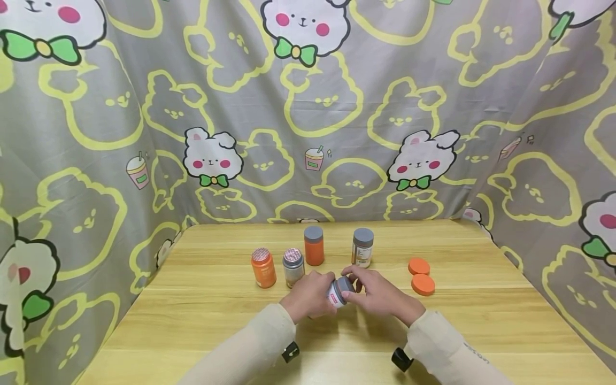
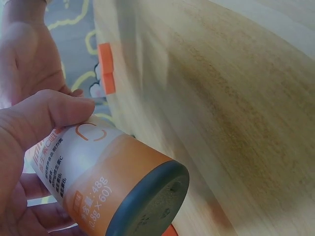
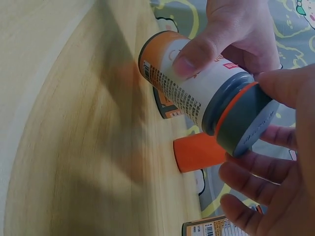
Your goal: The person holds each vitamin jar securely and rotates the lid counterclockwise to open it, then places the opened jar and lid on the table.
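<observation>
My left hand (image 1: 308, 295) grips a white and orange supplement bottle (image 2: 106, 162) round its body, thumb across the label. The bottle is tilted, and its dark base (image 2: 152, 204) faces the left wrist camera. At the other end is a grey screw cap (image 3: 243, 120), with a thin orange ring showing between it and the dark neck. My right hand (image 1: 380, 294) holds this cap between thumb and fingers. Just beyond my left hand stands a grey bottle with a foil-sealed mouth (image 1: 293, 267). A white bottle with a grey cap (image 1: 362, 248) stands behind my right hand.
On the left stands an orange bottle (image 1: 263, 269) with a foil-sealed top. An orange bottle with a grey cap (image 1: 314, 247) is farther back. To the right, two orange lids (image 1: 423, 285) lie side by side on the wooden table (image 1: 481, 321). A patterned curtain (image 1: 298, 117) surrounds the table.
</observation>
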Tool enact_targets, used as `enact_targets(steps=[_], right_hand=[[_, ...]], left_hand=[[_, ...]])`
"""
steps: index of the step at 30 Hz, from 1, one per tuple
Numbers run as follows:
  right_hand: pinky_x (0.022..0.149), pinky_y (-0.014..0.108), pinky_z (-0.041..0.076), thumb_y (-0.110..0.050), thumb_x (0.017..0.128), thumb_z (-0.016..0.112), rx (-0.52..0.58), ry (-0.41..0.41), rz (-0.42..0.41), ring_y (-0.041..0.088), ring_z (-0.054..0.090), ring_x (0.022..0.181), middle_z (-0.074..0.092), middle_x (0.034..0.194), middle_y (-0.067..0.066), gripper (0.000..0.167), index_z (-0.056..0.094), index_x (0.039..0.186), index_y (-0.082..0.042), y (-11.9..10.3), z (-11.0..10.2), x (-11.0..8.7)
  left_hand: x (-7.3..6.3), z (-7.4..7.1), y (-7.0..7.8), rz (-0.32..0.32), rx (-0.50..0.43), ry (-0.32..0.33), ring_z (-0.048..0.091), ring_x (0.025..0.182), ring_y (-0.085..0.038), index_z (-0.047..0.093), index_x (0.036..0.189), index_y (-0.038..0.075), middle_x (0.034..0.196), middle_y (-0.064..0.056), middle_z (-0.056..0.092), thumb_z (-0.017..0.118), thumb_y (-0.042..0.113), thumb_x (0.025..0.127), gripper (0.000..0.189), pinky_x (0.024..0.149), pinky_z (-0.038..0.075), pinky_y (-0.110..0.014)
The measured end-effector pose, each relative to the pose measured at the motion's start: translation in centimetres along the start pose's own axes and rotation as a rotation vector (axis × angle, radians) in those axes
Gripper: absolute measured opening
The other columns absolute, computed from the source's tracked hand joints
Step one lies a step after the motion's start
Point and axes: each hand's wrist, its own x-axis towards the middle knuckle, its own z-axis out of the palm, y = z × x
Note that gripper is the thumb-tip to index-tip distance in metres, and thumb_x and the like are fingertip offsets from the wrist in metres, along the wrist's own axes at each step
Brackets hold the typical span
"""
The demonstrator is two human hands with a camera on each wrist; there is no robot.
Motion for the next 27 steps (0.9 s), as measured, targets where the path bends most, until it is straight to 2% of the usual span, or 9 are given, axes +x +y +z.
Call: enact_targets(steps=[4, 11, 16, 20, 27], right_hand=[[0.067, 0.032, 0.050, -0.034, 0.094, 0.063, -0.007, -0.004, 0.000, 0.012, 0.058, 0.082, 0.061, 0.095, -0.002, 0.046, 0.052, 0.126, -0.002, 0.08, -0.04, 0.04], [0.061, 0.027, 0.047, -0.039, 0.099, 0.053, -0.028, -0.024, 0.030, 0.007, 0.055, 0.069, 0.063, 0.085, -0.003, 0.036, 0.053, 0.120, -0.010, 0.16, 0.11, -0.02], [0.063, 0.028, 0.047, -0.036, 0.097, 0.057, -0.003, -0.038, 0.003, 0.010, 0.056, 0.077, 0.061, 0.091, -0.003, 0.041, 0.051, 0.125, -0.007, 0.22, 0.16, -0.10], [0.067, 0.032, 0.048, -0.038, 0.096, 0.058, -0.005, -0.039, 0.016, 0.012, 0.057, 0.083, 0.061, 0.098, -0.001, 0.047, 0.049, 0.129, -0.005, 0.12, 0.13, -0.12], [0.060, 0.028, 0.046, -0.042, 0.098, 0.054, -0.013, -0.023, 0.061, 0.009, 0.054, 0.069, 0.061, 0.086, -0.004, 0.041, 0.053, 0.122, -0.009, -0.15, -0.04, -0.13]], left_hand=[[0.09, 0.02, -0.08, 0.001, -0.001, 0.002, 0.053, 0.064, -0.010, 0.061, 0.109, 0.010, 0.079, 0.001, 0.058, 0.088, 0.025, 0.065, 0.053, 0.056, 0.045, -0.024], [-0.09, -0.11, 0.12, -0.007, 0.001, -0.004, 0.053, 0.064, -0.011, 0.061, 0.108, 0.011, 0.079, 0.001, 0.058, 0.088, 0.026, 0.067, 0.052, 0.056, 0.046, -0.024], [-0.18, -0.04, 0.05, 0.000, 0.005, 0.002, 0.053, 0.064, -0.010, 0.061, 0.109, 0.010, 0.079, 0.001, 0.058, 0.087, 0.026, 0.067, 0.052, 0.056, 0.045, -0.024], [-0.14, -0.04, 0.04, 0.000, -0.005, 0.004, 0.053, 0.064, -0.010, 0.060, 0.111, 0.009, 0.080, 0.001, 0.058, 0.087, 0.025, 0.067, 0.054, 0.056, 0.046, -0.024], [-0.01, -0.09, 0.15, 0.018, 0.011, 0.013, 0.053, 0.063, -0.009, 0.061, 0.106, 0.010, 0.077, 0.002, 0.058, 0.088, 0.025, 0.066, 0.051, 0.055, 0.045, -0.023]])
